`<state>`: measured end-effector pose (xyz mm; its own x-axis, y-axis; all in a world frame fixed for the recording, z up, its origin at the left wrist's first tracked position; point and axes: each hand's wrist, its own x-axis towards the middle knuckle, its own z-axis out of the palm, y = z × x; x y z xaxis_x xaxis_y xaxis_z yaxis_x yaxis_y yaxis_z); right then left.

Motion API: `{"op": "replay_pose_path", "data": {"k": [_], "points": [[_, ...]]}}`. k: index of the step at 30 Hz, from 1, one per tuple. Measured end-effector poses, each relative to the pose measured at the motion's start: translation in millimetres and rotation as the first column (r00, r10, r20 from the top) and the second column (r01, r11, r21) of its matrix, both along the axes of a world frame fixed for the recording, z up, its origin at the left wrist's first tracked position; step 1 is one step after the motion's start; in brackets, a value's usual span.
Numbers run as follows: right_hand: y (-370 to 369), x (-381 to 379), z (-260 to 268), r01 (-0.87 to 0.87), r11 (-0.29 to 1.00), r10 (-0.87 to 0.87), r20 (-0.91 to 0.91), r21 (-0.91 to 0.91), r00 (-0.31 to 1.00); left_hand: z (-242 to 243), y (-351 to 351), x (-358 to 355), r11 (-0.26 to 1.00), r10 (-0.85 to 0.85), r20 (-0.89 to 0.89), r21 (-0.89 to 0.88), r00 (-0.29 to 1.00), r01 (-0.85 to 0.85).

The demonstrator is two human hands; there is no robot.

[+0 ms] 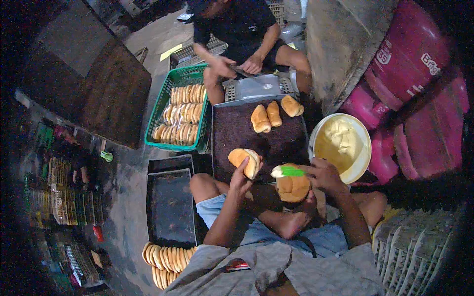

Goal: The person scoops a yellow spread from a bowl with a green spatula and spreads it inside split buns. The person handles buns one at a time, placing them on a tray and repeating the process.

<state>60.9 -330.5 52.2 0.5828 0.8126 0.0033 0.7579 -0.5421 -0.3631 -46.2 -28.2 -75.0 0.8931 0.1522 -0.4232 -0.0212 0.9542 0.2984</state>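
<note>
My left hand [241,181] grips a split bread bun [242,161], its pale cut side turned to the right, above the near edge of a dark baking tray [237,137]. In my right hand [326,175] is a green spreading spatula [291,171] with pale cream on its tip. Just beneath the spatula is a round brown bun [293,189]; what bears it is hidden. A white bucket [311,142] of yellow cream [339,137] stands beyond my right hand. Several bread rolls [261,119] lie on the tray's far part.
Opposite sits a person [237,29] with both hands around a dark object. A green plastic basket [149,140] holds bagged buns [181,114]. Dark empty trays [172,207] and rows of buns [168,257] are at my left. Pink sacks [414,74] and a crate [407,255] are right.
</note>
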Motion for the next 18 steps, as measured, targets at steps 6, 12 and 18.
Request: {"op": "replay_pose_path", "data": {"k": [6,12,18], "points": [[-49.0,8.8,-1.7,0.193,0.954,-0.176,-0.091,0.229,0.98,0.6,51.6,28.5,0.962,-0.101,-0.081,0.245,0.992,0.118],[-71.9,17.5,-44.9,0.295,0.906,-0.289,-0.067,0.303,0.955,-88.9,75.4,49.9,-0.297,0.175,-0.423,0.838,0.889,0.457],[-90.5,14.4,-24.9,0.388,0.893,-0.357,-0.165,0.228,0.919,-51.7,-8.4,92.1,-0.956,0.123,-0.677,0.114,0.726,0.269]]}}
